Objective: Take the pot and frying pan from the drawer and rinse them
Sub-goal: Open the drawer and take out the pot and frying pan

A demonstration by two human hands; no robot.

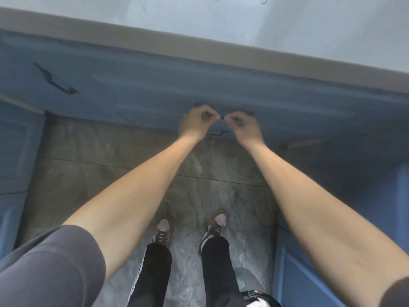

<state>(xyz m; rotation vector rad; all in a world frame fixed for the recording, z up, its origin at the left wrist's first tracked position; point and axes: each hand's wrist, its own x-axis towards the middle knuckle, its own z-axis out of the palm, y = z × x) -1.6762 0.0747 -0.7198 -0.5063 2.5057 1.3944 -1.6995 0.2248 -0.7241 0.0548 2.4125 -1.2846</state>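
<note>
Both my hands are down at the blue drawer front (221, 89), side by side and nearly touching. My left hand (195, 124) has its fingers curled in tight, and my right hand (242, 125) matches it just beside; each grip looks clamped on the dark handle (250, 111), whose ends poke out past my knuckles on either side, though the blur keeps me from seeing the fingers wrap it cleanly. The drawer reads as shut, flush under the pale bench (287, 29) edge above my grip.

The pot and frying pan are not in sight (I take them to be inside this drawer, behind my grip), so the job is at its very start as I judge it.

What could go wrong: with my shoes (163, 229) planted on the stone floor (88, 156) straight below my grip, a hard pull could swing the drawer into my shins or knees. If my curled fingers only half catch the handle, they may slip off and I'd lurch back. A heavy load of cookware could also make the drawer jerk, rattling the pot against the pan inside. There is another handle (55, 80) far to the left of my grip, and picking the wrong drawer would waste the pull
</note>
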